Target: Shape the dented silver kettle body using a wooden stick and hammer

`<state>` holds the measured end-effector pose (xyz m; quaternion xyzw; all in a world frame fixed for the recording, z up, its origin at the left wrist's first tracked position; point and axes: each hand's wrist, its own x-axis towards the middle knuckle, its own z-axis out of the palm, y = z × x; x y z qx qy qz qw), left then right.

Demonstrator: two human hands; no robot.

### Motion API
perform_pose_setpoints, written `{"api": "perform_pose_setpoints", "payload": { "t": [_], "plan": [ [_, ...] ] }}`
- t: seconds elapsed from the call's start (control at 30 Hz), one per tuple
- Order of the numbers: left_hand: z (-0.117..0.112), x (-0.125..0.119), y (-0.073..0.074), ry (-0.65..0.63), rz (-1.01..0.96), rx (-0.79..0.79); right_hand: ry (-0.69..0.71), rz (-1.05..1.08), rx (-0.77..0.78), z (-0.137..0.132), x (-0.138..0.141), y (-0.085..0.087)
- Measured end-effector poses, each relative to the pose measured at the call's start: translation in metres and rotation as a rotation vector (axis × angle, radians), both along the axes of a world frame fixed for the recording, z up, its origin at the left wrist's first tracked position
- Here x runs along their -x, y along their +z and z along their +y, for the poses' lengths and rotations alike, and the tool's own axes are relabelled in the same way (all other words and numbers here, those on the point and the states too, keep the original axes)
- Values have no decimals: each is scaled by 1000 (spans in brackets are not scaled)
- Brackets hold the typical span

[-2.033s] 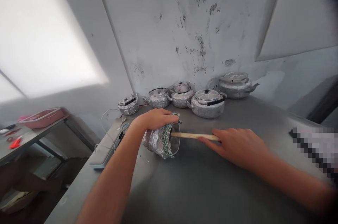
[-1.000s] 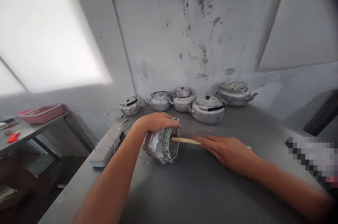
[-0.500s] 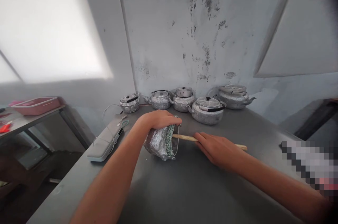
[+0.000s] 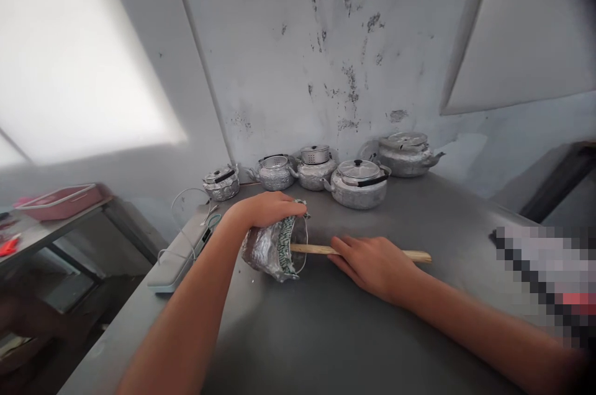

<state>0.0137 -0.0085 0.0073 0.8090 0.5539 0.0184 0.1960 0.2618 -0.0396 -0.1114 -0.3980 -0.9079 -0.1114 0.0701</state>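
Note:
A dented silver kettle [image 4: 263, 252] lies tipped on its side on the grey table, its mouth turned to the right. My left hand [image 4: 270, 208] grips it from above, with the fingers over the rim. Green-and-white patterned cloth [image 4: 285, 247] lines the inside of the mouth, and a thin wire handle loops in front of it. A pale wooden stick [image 4: 314, 249] runs into the opening; its inner end is hidden. My right hand [image 4: 372, 264] is closed over the stick's middle, palm down, and the other end sticks out past the knuckles.
Several silver kettles, among them a lidded one [image 4: 358, 185], stand along the wall. A grey case [image 4: 162, 274] with a looped cable lies on the table's left edge. Further left, a pink basket [image 4: 60, 201] sits on another table [image 4: 65, 224].
The view has shifted and tilted slightly. Both hands keep their hold on the kettle and the stick, and the stick now lies a little flatter.

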Motion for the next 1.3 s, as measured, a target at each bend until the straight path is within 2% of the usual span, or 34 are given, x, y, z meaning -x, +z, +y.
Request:
{"api": "perform_pose_setpoints", "payload": {
  "t": [0.27, 0.4, 0.6, 0.67, 0.97, 1.13, 1.3],
  "plan": [
    [-1, 3, -2, 42, -35, 32, -82, -29, -35, -2, 5, 4],
    [-1, 4, -2, 52, -76, 56, -110, -21, -105, -4, 7, 7],
    [6, 4, -5, -145, -12, -34, -132, -12, -164, -3, 3, 10],
    [7, 4, -6, -163, -4, -42, -136, -26, -155, -4, 3, 11],
    [3, 0, -2, -76, -20, -12, -124, -25, -178, -6, 6, 15],
    [2, -2, 0, -66, -5, -24, -164, -37, -173, -4, 6, 14],
    [2, -2, -1, -42, -23, -17, -133, -28, -159, -5, 7, 15]
  ]
}}
